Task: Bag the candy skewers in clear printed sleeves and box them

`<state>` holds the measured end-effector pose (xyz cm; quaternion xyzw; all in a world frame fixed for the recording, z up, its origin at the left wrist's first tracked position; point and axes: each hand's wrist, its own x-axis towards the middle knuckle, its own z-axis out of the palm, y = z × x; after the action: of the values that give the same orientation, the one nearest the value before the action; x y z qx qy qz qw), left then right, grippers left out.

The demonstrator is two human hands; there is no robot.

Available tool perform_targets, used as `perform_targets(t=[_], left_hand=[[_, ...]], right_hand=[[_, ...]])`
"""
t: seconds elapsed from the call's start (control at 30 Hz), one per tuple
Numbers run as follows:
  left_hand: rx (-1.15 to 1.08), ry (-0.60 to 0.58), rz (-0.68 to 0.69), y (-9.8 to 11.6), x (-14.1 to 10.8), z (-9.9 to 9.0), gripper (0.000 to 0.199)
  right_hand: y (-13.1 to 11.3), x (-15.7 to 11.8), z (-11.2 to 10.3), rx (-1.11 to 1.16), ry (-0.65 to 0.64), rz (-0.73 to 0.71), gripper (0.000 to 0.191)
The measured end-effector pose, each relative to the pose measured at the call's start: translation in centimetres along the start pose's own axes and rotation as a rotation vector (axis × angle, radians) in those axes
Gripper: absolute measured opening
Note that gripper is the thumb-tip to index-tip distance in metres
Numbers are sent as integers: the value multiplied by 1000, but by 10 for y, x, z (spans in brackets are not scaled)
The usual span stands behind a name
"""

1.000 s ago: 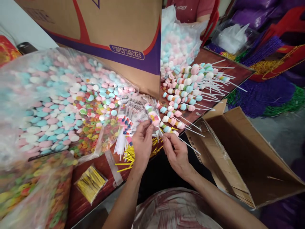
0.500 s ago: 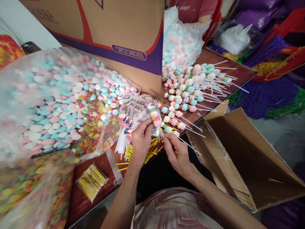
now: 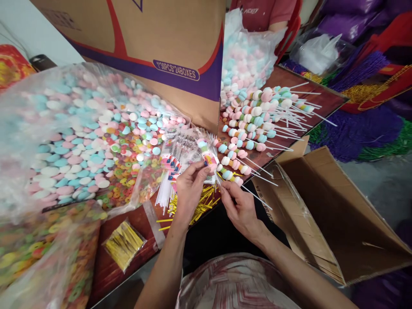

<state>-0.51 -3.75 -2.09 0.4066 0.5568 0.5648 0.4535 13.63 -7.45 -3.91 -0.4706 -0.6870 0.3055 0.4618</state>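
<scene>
Between my hands is a candy skewer point(image 3: 210, 159) of marshmallows in a clear printed bag. My left hand point(image 3: 190, 184) is closed, thumb and fingers pinching the bag beside the candy. My right hand point(image 3: 238, 204) is closed around the stick end just below, its fingertips hiding the exact grip. Under and behind the held skewer lie printed plastic bags point(image 3: 180, 148) and white sticks point(image 3: 163, 195). Gold twist ties point(image 3: 206, 204) are scattered by my left wrist. Finished-looking marshmallow skewers point(image 3: 254, 113) lie in a row to the right, sticks pointing right.
A large open bag of marshmallows point(image 3: 74, 150) and ring gummies point(image 3: 124, 182) covers the left. A tall carton point(image 3: 144, 38) stands behind. A packet of ties point(image 3: 125, 245) lies near the table edge. An open cardboard box point(image 3: 341, 214) is at right. Another person point(image 3: 262, 15) sits opposite.
My left fingers have shifted slightly on the bagged skewer, and its upper end tilts a little to the left. My right hand stays almost still.
</scene>
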Motion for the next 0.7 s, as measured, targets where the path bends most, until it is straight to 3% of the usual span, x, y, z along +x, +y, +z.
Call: perform_targets(t=[0.33,0.57,0.7], left_hand=[[142,34,0,5,-4,-2,13],[501,-2,260,2,-5,-7,8],[576,-36,333,0,-2,-11,9]], right_hand=[[9,0,2,-285,40,-279,14],[2,0,3,-288,74,-196,13],[-4,1,3,-261,66,-167,13]])
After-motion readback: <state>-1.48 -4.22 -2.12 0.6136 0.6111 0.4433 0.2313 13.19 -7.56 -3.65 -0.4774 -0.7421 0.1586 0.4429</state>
